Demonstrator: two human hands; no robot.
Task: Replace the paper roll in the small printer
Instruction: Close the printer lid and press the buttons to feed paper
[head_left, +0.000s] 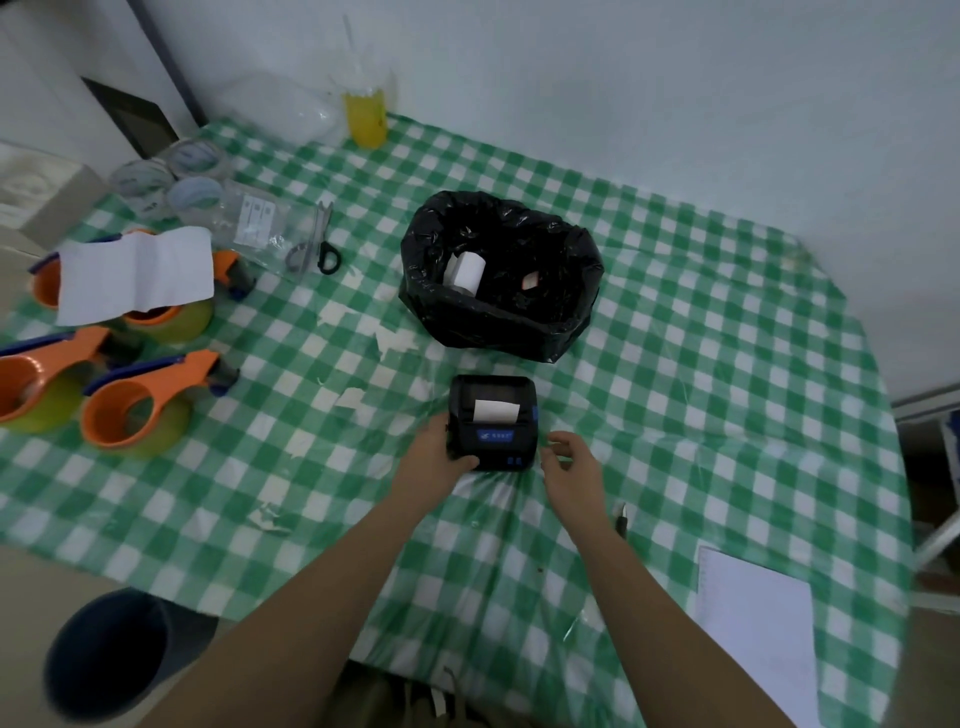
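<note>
The small black printer (491, 423) sits on the green checked tablecloth (675, 364), its lid down and a white strip of paper (495, 410) sticking out of its slot. My left hand (441, 457) grips the printer's left front corner. Just right of the printer, my right hand (569, 465) hovers with curled fingers that hold nothing. A white paper roll (466, 271) lies inside the black bin bag (498, 275) behind the printer.
Orange tape dispensers (140, 405) and a white sheet (135, 273) lie at the left, with scissors (322, 241) and clear tape rolls (171, 182) behind. A yellow bottle (366, 117) stands at the back. White paper (758, 623) lies front right; a dark bin (109, 654) stands on the floor.
</note>
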